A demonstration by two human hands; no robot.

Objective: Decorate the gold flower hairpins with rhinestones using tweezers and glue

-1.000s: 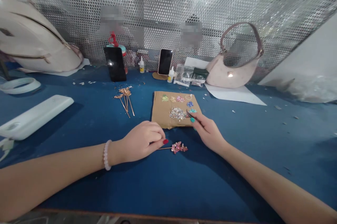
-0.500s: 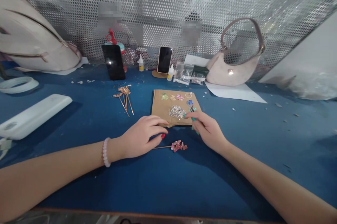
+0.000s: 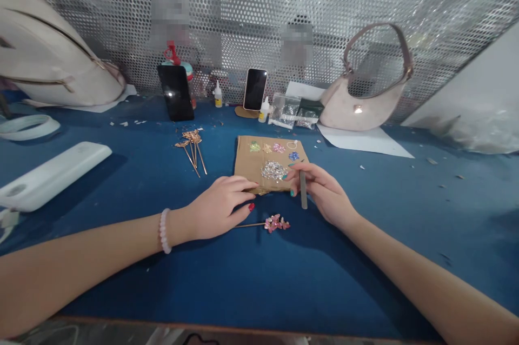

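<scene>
My left hand lies with its fingers stretched out, the fingertips at the near edge of a cardboard piece. Below its thumb is a hairpin with a thin metal stick and a cluster of pink flowers; part of the stick is hidden by the hand. My right hand grips grey metal tweezers by the cardboard's right corner. Silvery rhinestones form a heap on the cardboard. Smaller piles of green stones, yellowish stones, pink stones and blue stones lie around it.
Several gold-coloured hairpins lie to the left. Behind stand a dark phone, a second phone and two glue bottles. A handbag sits at back right, a white power bank at left.
The tweezers have turned in my right hand, so their grey shaft now hangs downward. That hand's fingers have shifted. My left hand and the pink hairpin stay nearly in place.
</scene>
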